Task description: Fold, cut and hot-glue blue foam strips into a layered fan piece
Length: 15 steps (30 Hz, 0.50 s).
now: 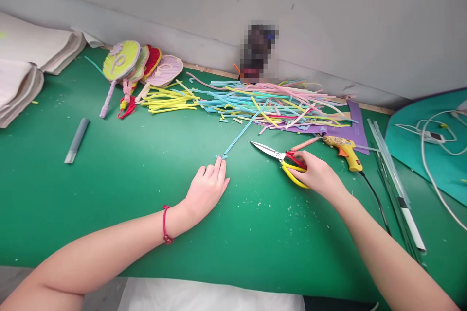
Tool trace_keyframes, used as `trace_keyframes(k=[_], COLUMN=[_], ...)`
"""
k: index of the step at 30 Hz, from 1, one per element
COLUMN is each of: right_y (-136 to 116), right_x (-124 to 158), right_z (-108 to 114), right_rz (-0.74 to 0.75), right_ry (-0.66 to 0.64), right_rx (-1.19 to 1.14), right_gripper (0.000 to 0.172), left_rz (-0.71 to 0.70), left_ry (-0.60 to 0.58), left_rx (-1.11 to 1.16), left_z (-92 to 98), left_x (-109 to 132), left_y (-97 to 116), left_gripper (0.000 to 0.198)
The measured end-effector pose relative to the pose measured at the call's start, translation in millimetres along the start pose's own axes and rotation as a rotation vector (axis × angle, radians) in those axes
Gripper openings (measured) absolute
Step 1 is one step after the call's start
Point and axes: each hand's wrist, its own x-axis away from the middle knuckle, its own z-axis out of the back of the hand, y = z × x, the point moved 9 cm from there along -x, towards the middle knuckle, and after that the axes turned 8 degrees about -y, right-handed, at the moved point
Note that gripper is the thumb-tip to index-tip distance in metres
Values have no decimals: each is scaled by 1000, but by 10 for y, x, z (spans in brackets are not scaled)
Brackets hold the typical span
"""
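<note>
The blue strip (242, 132) is thin, straight and slightly fuzzy, and it lies just left of the scissors (277, 154), slanting up and away toward a heap of strips (255, 99) beyond them. Small blue pieces show at its near end, under the fingertips of the left hand (206, 184). That hand's index and middle fingers are stretched out close together over the end, the thumb apart from them; whether they grip it or only press it down, I cannot tell. A red bracelet (166, 226) circles the left wrist. The fingers of the right hand (321, 172) are curled closed around the red and yellow handles of the scissors, whose blades point left and look together, or nearly so.

The table (146, 170) is smooth green, with pale specks scattered on the near side of the scissors. The heap mixes blue, pink, yellow and white, with a purple sheet (357, 121) partly beneath it. Far to the left of the scissors lie round decorated fans (122, 60) with tassels, a grey tube (78, 138) and white stacks (36, 43). To their right are a yellow glue gun (345, 150), long thin rods (397, 170) and a teal board (430, 141) with a white cable (425, 155) across it. A pale grey wall (182, 0) rises beyond; the dark thing before it is too blurred to name.
</note>
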Motion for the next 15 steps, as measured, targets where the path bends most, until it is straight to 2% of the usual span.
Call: trace_keyframes(k=[6, 9, 12, 15], right_y=[280, 236, -103, -691], right_x=[-70, -46, 16, 38], right_z=[89, 129, 271, 417], right_rz=[-81, -118, -82, 51], right_ry=[18, -37, 2, 130], right_rx=[20, 143, 283, 178], right_gripper=[43, 41, 34, 29], left_rz=[4, -3, -8, -4], left_ry=[8, 17, 15, 4], left_rx=[22, -1, -10, 15], left_z=[0, 16, 19, 12], left_x=[4, 6, 6, 5], left_y=[-7, 2, 5, -4], left_gripper=[43, 43, 44, 43])
